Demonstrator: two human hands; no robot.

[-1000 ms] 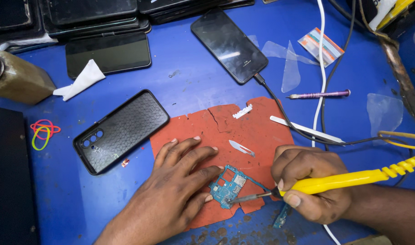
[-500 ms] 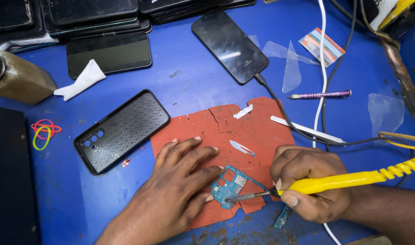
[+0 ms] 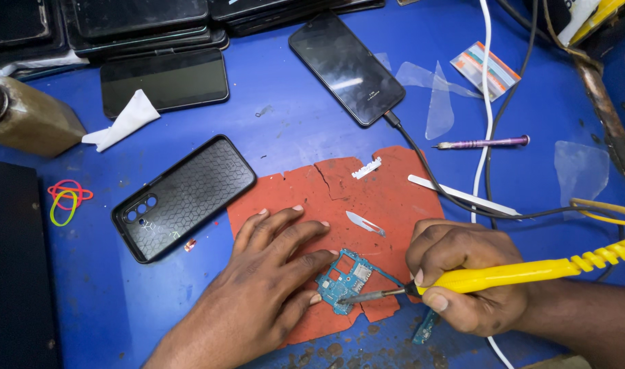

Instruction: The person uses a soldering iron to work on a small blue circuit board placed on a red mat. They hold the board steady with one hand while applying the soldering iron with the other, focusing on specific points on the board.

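Note:
A small blue-green circuit board [image 3: 345, 279] lies on a torn red mat [image 3: 340, 205]. My left hand [image 3: 265, 283] lies flat on the mat, its fingertips pressing the board's left edge. My right hand [image 3: 463, 273] grips a yellow soldering iron [image 3: 504, 275] like a pen, with the metal tip touching the board's lower part. A small blade [image 3: 364, 223] lies on the mat just above the board.
A black phone case [image 3: 184, 197] lies left of the mat. A dark phone [image 3: 346, 68] on a cable lies at the back, with several more phones stacked behind. A purple screwdriver [image 3: 483, 143], white spudger [image 3: 463, 195], rubber bands [image 3: 66, 201] and a brown bottle [image 3: 25, 119] lie around.

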